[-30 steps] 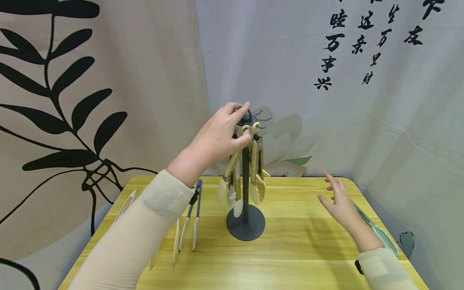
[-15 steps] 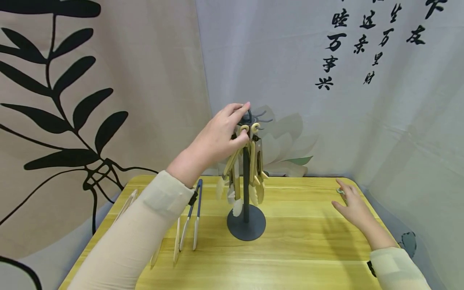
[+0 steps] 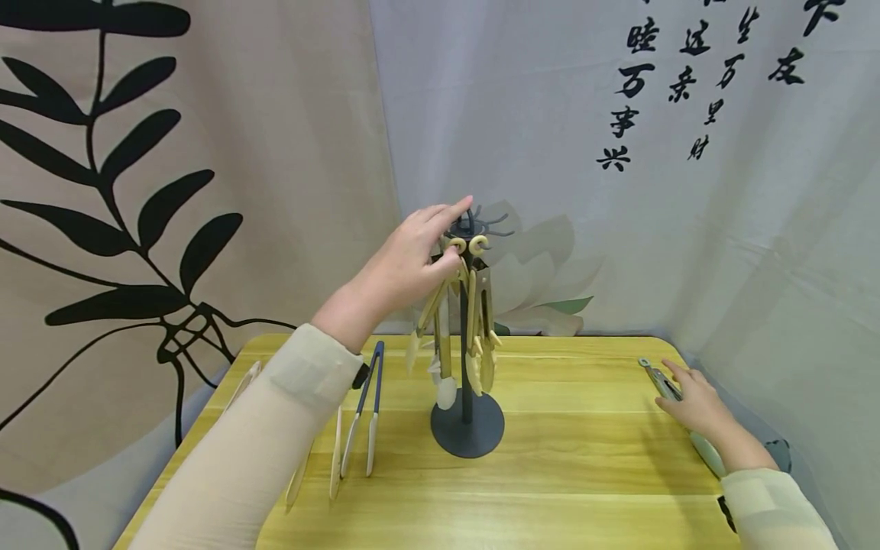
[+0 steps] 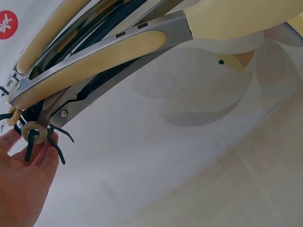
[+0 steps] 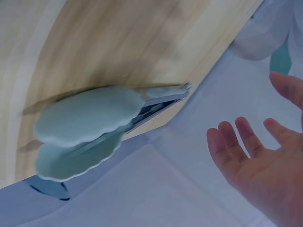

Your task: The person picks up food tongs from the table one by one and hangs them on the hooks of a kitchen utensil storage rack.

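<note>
My left hand [image 3: 412, 256] holds the top of a dark grey utensil stand [image 3: 467, 431], thumb and fingers around its hub just under the top loop. Several beige-handled tongs [image 4: 109, 56] hang by their rings from the stand's hooks. The left wrist view shows the left hand's fingertips [image 4: 49, 158] behind the hooks. Over at the right table edge, my right hand [image 3: 701, 405] hovers with spread, relaxed fingers and nothing in it. Below it lie pale green tongs [image 5: 90, 113] with scalloped heads, partly covered by that hand in the head view.
Blue-handled tongs [image 3: 377, 382] lie left of the stand, with cream tongs [image 3: 335, 458] beside them, partly hidden by my left sleeve. The wooden table [image 3: 584, 443] ends close to the printed cloth backdrop [image 3: 522, 99].
My right hand has moved right and nearer to me, uncovering the ring end of the green tongs. The hanging tongs have turned slightly on the stand under my left hand.
</note>
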Motion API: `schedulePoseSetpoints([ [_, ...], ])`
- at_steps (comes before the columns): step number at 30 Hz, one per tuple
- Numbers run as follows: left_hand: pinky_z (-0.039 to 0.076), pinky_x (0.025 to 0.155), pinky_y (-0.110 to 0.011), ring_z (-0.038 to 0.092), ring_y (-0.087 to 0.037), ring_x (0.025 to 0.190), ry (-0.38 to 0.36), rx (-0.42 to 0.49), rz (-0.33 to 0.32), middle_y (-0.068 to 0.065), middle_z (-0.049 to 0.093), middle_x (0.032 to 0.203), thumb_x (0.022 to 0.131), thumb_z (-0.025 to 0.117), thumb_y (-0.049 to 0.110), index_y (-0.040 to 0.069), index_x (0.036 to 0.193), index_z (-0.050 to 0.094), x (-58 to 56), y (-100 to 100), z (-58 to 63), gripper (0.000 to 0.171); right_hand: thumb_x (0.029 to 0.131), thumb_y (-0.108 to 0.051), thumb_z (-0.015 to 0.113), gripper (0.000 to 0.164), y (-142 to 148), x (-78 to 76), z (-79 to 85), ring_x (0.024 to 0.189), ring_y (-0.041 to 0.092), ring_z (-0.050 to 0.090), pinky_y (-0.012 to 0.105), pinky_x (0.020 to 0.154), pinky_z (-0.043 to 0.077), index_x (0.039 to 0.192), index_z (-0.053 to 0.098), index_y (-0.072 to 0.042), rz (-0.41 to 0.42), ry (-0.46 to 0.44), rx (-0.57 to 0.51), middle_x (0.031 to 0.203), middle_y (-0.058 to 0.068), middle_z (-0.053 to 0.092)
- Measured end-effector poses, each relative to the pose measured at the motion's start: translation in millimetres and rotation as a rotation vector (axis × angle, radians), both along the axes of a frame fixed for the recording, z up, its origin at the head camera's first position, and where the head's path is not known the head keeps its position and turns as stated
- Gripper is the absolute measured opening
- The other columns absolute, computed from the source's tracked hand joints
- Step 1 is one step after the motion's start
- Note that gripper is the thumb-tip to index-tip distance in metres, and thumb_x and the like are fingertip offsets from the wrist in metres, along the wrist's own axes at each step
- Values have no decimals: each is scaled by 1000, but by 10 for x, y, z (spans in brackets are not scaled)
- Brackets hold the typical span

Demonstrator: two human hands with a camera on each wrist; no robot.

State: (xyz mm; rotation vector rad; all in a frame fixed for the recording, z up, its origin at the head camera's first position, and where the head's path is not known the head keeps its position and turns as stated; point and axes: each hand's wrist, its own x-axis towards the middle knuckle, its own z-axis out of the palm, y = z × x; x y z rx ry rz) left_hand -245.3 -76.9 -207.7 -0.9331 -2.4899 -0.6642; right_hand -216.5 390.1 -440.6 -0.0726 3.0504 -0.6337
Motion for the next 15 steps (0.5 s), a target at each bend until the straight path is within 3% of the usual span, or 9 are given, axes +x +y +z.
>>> schedulePoseSetpoints([
  [8, 30, 110, -40, 35, -17, 134, -29, -2, -4, 4, 41, 147, 89, 44, 23, 33, 150, 24, -8, -24, 5, 65, 89, -35, 61, 84, 168, -36, -70, 107, 61, 37, 65, 76, 41, 145, 17, 10, -8, -60, 1, 126, 42, 32],
  [15, 34, 105, -39, 39, -17, 129, -29, -24, -9, 3, 43, 145, 89, 43, 22, 32, 150, 25, -16, -25, 36, 64, 88, -41, 61, 88, 248, -91, -73, 110, 67, 28, 72, 81, 35, 144, 18, 11, -16, -111, 38, 130, 48, 21],
])
